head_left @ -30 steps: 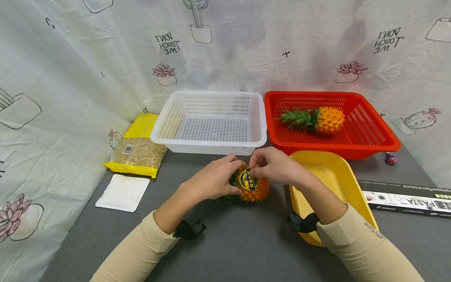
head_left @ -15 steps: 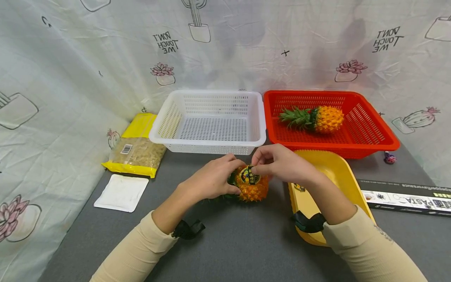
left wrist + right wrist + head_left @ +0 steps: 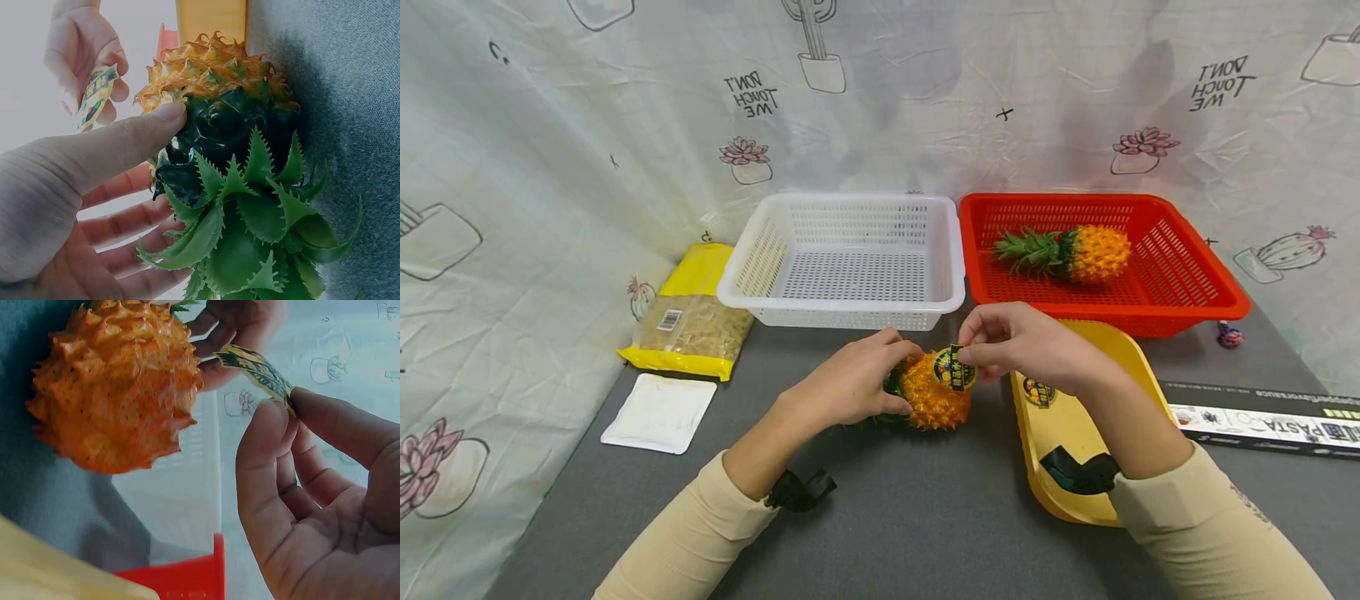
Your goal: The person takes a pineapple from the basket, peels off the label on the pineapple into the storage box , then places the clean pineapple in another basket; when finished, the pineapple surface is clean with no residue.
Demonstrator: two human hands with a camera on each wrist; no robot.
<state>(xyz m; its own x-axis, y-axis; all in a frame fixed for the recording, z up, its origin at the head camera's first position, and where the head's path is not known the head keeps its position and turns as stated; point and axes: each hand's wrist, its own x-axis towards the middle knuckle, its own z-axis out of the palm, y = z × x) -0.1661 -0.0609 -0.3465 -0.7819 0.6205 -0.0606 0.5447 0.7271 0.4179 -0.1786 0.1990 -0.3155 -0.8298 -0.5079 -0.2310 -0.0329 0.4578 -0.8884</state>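
Note:
An orange toy pineapple with green leaves lies on its side on the grey table. My left hand grips it near the leaf end, thumb on the near side; the left wrist view shows the thumb on its dark green band. Between thumb and forefinger, my right hand pinches a round black-and-yellow sticker by its edge. In the right wrist view this sticker is curved and stands off the orange spiky end.
A yellow tray with another round sticker lies under my right forearm. Behind stand a white basket and a red basket holding a second pineapple. A yellow bag, white packet and long PASTA box flank them.
My right hand has moved right, drawing the sticker up and away from the pineapple. The sticker in the yellow tray has come into view. My left hand keeps its grip.

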